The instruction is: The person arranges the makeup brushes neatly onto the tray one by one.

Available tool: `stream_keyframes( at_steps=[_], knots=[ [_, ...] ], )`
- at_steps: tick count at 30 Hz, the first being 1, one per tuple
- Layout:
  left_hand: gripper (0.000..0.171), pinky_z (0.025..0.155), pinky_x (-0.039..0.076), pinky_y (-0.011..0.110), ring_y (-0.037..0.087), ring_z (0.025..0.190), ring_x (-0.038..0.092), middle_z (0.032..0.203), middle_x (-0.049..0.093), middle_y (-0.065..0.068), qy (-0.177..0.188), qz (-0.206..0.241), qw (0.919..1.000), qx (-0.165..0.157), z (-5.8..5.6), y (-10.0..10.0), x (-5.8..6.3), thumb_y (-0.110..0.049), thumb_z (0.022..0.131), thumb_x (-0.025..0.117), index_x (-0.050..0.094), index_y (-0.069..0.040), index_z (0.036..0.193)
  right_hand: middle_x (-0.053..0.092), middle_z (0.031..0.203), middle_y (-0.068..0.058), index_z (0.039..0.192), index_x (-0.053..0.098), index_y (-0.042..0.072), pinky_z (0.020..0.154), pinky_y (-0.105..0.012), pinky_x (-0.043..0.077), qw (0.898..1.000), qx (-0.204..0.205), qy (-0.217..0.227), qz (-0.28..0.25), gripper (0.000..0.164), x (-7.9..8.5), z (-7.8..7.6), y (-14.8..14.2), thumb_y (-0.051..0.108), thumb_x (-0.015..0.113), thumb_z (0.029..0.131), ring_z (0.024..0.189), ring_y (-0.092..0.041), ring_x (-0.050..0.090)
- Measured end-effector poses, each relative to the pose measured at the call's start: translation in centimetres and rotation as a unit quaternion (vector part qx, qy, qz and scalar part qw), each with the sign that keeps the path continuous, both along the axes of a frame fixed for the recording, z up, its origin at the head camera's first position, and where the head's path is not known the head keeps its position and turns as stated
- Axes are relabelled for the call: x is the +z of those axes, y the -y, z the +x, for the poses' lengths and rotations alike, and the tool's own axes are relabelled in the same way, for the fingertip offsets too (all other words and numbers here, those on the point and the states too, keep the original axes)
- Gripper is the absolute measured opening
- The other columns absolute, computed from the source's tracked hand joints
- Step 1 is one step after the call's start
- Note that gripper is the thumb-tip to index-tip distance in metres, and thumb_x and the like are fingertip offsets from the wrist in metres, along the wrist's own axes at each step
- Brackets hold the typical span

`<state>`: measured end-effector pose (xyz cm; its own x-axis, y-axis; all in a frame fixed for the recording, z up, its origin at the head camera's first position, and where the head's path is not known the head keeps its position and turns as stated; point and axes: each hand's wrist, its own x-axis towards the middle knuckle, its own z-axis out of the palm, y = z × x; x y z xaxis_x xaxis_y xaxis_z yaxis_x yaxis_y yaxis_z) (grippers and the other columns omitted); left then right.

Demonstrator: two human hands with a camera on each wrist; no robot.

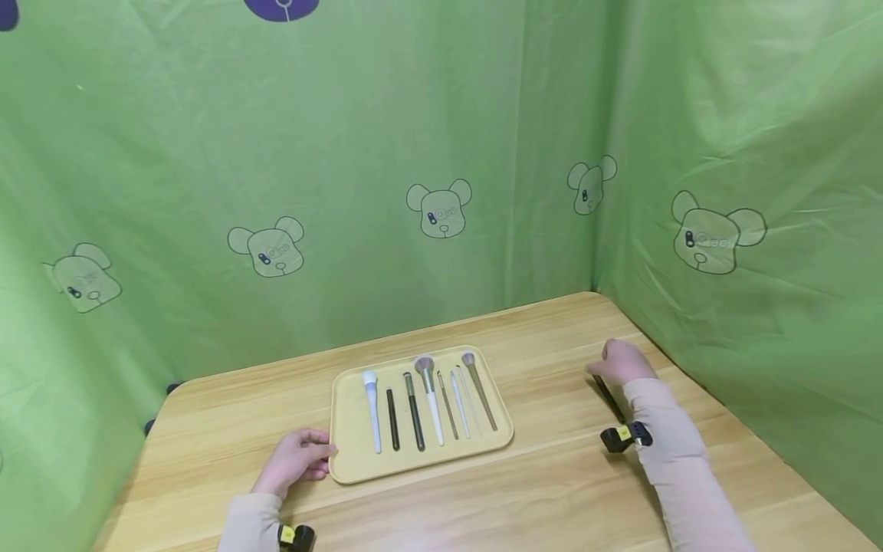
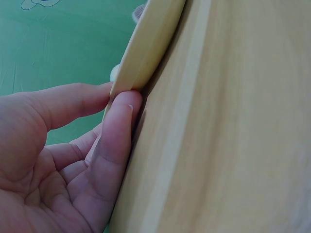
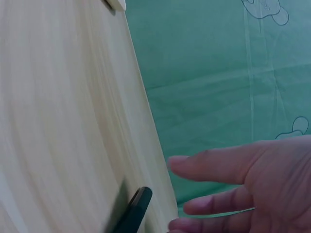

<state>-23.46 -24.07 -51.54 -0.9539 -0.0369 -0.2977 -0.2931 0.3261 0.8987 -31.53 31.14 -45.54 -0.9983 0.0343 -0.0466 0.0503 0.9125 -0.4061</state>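
Observation:
My left hand pinches the left edge of a pale yellow tray at its front corner. In the left wrist view, a thumb and finger meet on the tray rim. Makeup brushes lie side by side in the tray, including a white-handled brush and a brown brush. Over the right side of the table, my right hand is beside a thin dark stick. In the right wrist view, the fingers are spread apart, with the dark stick outside them; its lower part is cut off.
The tray stands on a wood-grain table. Green curtains with bear-head drawings hang close behind the table and along its right side. Each wrist carries a small black camera, such as the right-hand one.

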Motion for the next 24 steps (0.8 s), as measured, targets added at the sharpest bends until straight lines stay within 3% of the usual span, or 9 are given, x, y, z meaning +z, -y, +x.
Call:
stream_keyframes(
  at_steps=[11,19,24],
  knots=[
    [0.042,0.058,0.056,0.028,0.015,0.061,0.06,0.076,0.063,0.008,-0.002,-0.003,1.0,-0.003,0.1,0.0,0.1,-0.016,0.075,0.068,0.052,0.004,0.108,0.053,0.056,-0.005,0.063,0.051,0.005,0.046,-0.025,0.039,0.996,0.008,0.091,-0.009,0.022,-0.4,0.8,-0.2,0.018,0.066,0.072,0.052,-0.017,0.05],
    [0.043,0.058,0.056,0.029,0.015,0.061,0.06,0.076,0.063,0.008,-0.003,-0.001,1.0,-0.003,0.1,0.1,0.1,-0.017,0.076,0.069,0.051,0.005,0.108,0.052,0.053,-0.005,0.063,0.054,0.001,0.04,-0.022,0.041,0.995,0.007,0.096,-0.011,0.009,-0.8,0.7,-0.2,0.005,0.062,0.065,0.044,-0.013,0.049],
    [0.042,0.058,0.056,0.028,0.015,0.061,0.06,0.075,0.063,0.008,-0.002,-0.001,1.0,-0.001,0.1,0.0,0.1,-0.017,0.076,0.069,0.052,0.004,0.108,0.053,0.059,-0.008,0.068,0.053,0.001,0.043,-0.025,0.041,0.996,0.01,0.085,0.011,0.012,-1.3,0.3,-0.2,0.01,0.062,0.068,0.047,-0.016,0.05]
  ],
)
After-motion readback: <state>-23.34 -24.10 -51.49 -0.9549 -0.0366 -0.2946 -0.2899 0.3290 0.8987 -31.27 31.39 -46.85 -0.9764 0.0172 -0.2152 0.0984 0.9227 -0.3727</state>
